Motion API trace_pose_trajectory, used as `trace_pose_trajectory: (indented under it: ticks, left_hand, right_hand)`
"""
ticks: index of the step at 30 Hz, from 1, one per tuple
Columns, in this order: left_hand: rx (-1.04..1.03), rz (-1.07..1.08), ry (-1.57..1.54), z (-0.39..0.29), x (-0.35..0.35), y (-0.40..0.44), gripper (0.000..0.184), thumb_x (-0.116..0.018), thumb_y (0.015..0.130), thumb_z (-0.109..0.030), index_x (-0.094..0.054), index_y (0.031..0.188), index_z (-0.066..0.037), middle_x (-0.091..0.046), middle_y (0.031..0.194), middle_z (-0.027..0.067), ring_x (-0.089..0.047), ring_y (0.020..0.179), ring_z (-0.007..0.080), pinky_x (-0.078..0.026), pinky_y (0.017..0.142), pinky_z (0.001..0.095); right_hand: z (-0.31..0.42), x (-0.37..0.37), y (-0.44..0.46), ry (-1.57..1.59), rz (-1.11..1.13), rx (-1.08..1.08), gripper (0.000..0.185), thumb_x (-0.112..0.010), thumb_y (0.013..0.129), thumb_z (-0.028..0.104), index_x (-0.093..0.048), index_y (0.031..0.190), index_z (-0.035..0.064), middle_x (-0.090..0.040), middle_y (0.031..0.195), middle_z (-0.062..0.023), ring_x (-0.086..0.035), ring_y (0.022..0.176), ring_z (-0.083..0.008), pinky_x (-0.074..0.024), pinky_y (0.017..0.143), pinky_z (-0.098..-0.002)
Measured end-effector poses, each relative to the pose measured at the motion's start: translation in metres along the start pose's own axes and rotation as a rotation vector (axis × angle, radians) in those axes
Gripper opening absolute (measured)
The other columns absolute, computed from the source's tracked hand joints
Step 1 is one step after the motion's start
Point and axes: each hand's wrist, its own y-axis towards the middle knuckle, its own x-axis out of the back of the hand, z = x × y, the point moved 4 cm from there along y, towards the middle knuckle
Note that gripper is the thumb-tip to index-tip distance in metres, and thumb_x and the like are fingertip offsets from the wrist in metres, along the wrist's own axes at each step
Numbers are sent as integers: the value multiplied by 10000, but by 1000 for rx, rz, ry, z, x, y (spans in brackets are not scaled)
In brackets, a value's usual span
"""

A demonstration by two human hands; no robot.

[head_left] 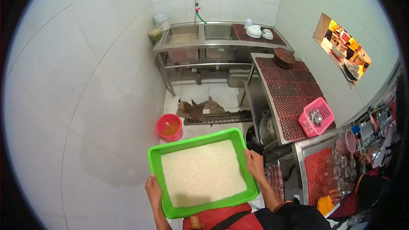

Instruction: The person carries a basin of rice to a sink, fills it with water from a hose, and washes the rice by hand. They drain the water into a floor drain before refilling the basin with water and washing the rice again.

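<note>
A bright green rectangular plastic tub [193, 140] is held in front of my body, with a layer of white rice grains [202, 172] covering its bottom. My left hand [154, 190] grips the tub's left edge near the lower corner. On the opposite side, my right hand [254, 165] is wrapped around the right rim. The fingers of both hands are partly hidden by the tub walls. Just beyond the tub, a red bucket [169, 127] with cloudy yellowish liquid stands on the floor.
A two-basin steel sink [206, 44] stands against the far wall, below a green hose. Along the right runs a table with a red-black mat [289, 89] and a pink basket [316, 117]. Glasses [336, 172] stand nearer me. Brown cardboard [191, 110] lies beside a floor grate [219, 118].
</note>
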Motion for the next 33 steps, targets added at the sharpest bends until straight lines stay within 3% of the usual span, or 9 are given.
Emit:
trace_pose_trajectory:
  ticks: [3, 5, 17, 21, 22, 24, 26, 30, 33]
  left_hand:
    - [-67, 64, 67, -25, -43, 93, 441, -403, 989, -305, -495, 746, 51, -476, 626, 89, -394, 615, 152, -375, 580, 342]
    - [-95, 82, 84, -23, -73, 162, 441, -404, 989, -306, -486, 739, 48, -465, 621, 87, -390, 613, 152, -370, 573, 344]
    - [-99, 213, 47, -177, -191, 440, 440, -374, 1005, -313, -545, 811, 42, -508, 687, 29, -434, 646, 116, -389, 597, 301]
    - [-97, 388, -37, -217, -253, 540, 442, -350, 1008, -313, -577, 904, 52, -553, 744, 24, -486, 687, 101, -416, 628, 281]
    - [-125, 417, -32, -230, -268, 565, 436, -351, 1005, -315, -575, 932, 52, -558, 756, 36, -488, 694, 116, -422, 638, 298]
    - [-159, 444, -41, -262, -301, 613, 433, -351, 1002, -317, -574, 959, 52, -563, 769, 48, -491, 701, 131, -428, 647, 314]
    - [-242, 511, 255, -308, -331, 650, 451, -348, 995, -340, -564, 1033, 55, -608, 892, 115, -543, 811, 188, -447, 741, 353]
    - [-330, 562, 171, -373, -401, 724, 464, -356, 986, -331, -535, 1055, 92, -632, 993, 186, -563, 886, 223, -428, 811, 369]
    - [-163, 686, 222, -412, -452, 776, 470, -360, 983, -316, -522, 1101, 109, -618, 1047, 204, -563, 936, 237, -424, 842, 361]
  right_hand:
    - [8, -22, 63, 39, -43, -84, 461, -482, 946, 352, -516, 743, -61, -464, 592, -219, -419, 500, -202, -372, 511, -386]
    - [5, -46, 113, 61, -66, -85, 453, -479, 941, 348, -551, 761, -62, -525, 652, -263, -558, 619, -429, -397, 536, -421]
    - [85, -118, 443, 21, 6, -55, 398, -496, 937, 271, -546, 725, -62, -533, 673, -278, -565, 650, -438, -395, 565, -464]
    - [103, -122, 529, 62, -30, 0, 319, -480, 945, 205, -564, 1127, -43, -625, 954, -272, -628, 895, -404, -487, 747, -413]
    - [106, -120, 551, 57, -21, -5, 319, -480, 945, 205, -564, 1127, -43, -625, 954, -272, -628, 895, -404, -487, 747, -413]
    - [108, -115, 602, 46, -23, 111, 414, -446, 956, 174, -428, 1336, 9, -564, 1194, -250, -562, 1106, -361, -453, 905, -367]
    - [121, -104, 653, 13, 1, 93, 416, -437, 959, 167, -419, 1347, 18, -537, 1236, -244, -535, 1146, -349, -435, 933, -362]
    - [109, -98, 763, -43, 85, 78, 399, -432, 959, 155, -441, 1327, 1, -522, 1254, -253, -538, 1152, -340, -422, 949, -350]
    - [80, -107, 855, -50, 140, 170, 384, -432, 960, 157, -468, 1289, -38, -536, 1222, -274, -562, 1128, -320, -427, 931, -335]
